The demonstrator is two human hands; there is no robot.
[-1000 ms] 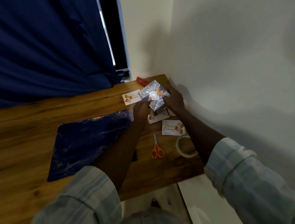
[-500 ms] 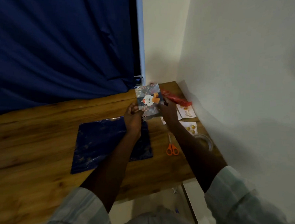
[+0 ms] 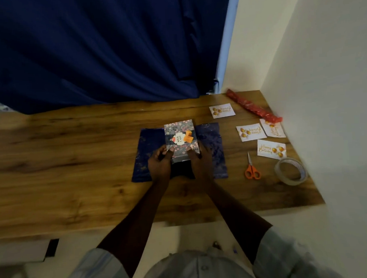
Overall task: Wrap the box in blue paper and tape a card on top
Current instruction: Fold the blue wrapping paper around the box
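Note:
A flat patterned box [image 3: 180, 137] with a milk cake label lies on the middle of a dark blue sheet of wrapping paper [image 3: 210, 146] spread on the wooden table [image 3: 74, 168]. My left hand [image 3: 159, 164] grips the box's near left corner. My right hand [image 3: 199, 159] grips its near right corner. Both hands cover the near part of the paper. Several white birthday cards lie to the right, the nearest one [image 3: 271, 149] by the scissors. A roll of clear tape [image 3: 290, 171] sits at the table's right edge.
Orange-handled scissors [image 3: 252, 169] lie between the paper and the tape. A red roll of paper [image 3: 253, 108] rests along the wall at the back right. A dark blue curtain [image 3: 101, 50] hangs behind the table. A white wall closes the right side.
Both hands carried the box from the back right corner, near the cards, leftwards and down onto the blue paper. The view has shifted with them.

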